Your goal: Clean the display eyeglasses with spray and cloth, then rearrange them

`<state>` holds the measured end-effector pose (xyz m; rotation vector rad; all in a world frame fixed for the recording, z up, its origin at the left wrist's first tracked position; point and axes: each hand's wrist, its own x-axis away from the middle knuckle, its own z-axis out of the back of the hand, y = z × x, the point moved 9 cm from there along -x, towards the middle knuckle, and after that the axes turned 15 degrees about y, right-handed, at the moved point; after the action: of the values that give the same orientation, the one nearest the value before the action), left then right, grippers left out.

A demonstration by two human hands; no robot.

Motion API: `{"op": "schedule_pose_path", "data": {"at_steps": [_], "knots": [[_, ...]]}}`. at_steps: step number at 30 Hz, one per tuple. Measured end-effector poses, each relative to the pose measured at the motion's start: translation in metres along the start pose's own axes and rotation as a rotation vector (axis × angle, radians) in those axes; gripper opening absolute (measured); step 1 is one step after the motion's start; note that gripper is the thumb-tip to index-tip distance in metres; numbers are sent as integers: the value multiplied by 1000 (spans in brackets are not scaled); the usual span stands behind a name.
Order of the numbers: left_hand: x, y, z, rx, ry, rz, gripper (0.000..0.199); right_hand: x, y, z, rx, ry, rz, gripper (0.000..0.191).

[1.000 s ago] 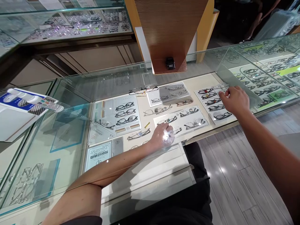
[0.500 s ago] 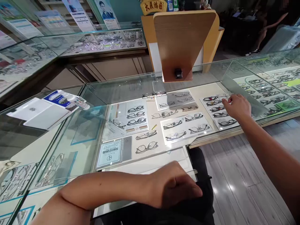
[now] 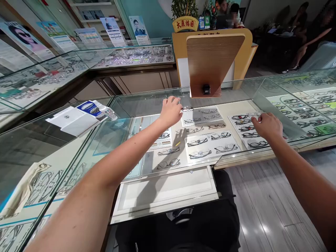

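Observation:
My left hand [image 3: 171,111] is stretched over the glass display case [image 3: 147,99], fingers bent and a little apart. A pair of eyeglasses [image 3: 187,108] lies just right of its fingertips at the far side, partly hidden by the hand. Contact between them cannot be made out. My right hand [image 3: 270,126] rests at the right part of the case, loosely curled, thumb apart from the fingers, nothing visible in it. Beside it, several dark-framed glasses [image 3: 258,144] lie on a white card under the glass. More glasses [image 3: 225,148] sit on a white card in the middle.
An open white drawer [image 3: 168,190] juts out below the case, before my lap. A wooden-backed mirror [image 3: 214,63] stands at the far edge. To the left lie a white box [image 3: 73,119] and a cloth [image 3: 22,190]. People [image 3: 319,33] sit at the back right.
My left hand has gone from above the drawer, near my lap, forward to the far side of the case, beside the eyeglasses. My right hand stays in place. The view has tilted up.

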<state>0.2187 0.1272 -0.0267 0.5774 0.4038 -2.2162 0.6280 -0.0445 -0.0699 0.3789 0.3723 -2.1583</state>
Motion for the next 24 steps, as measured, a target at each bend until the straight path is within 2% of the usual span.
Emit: {"op": "schedule_pose_path", "data": {"at_steps": [3, 5, 7, 10, 12, 13, 16, 18, 20, 22, 24], "knots": [[-3, 0, -4, -8, 0, 13, 18, 0, 0, 0, 0, 2, 3, 37], [2, 6, 3, -6, 0, 9, 21, 0, -1, 0, -1, 2, 1, 37], [12, 18, 20, 4, -10, -4, 24, 0, -1, 1, -2, 0, -1, 37], [40, 47, 61, 114, -58, 14, 25, 0, -1, 2, -6, -3, -3, 37], [67, 72, 87, 348, -178, 59, 23, 0, -2, 3, -9, -5, 0, 36], [83, 87, 97, 472, -279, 74, 22, 1, -2, 4, -10, -6, 2, 36], [135, 128, 113, 760, -602, 139, 24, 1, -1, 5, -6, -9, 1, 37], [170, 150, 110, 886, -789, 172, 24, 1, -1, 4, -2, -7, -1, 38], [196, 161, 95, 929, -873, 208, 22, 1, 0, 4, 0, -3, -4, 37], [213, 163, 69, 894, -871, 238, 24, 0, 0, 3, 2, 1, -6, 36], [219, 160, 38, 845, -811, 273, 26, -1, 1, 2, 2, 3, -7, 36]]}}
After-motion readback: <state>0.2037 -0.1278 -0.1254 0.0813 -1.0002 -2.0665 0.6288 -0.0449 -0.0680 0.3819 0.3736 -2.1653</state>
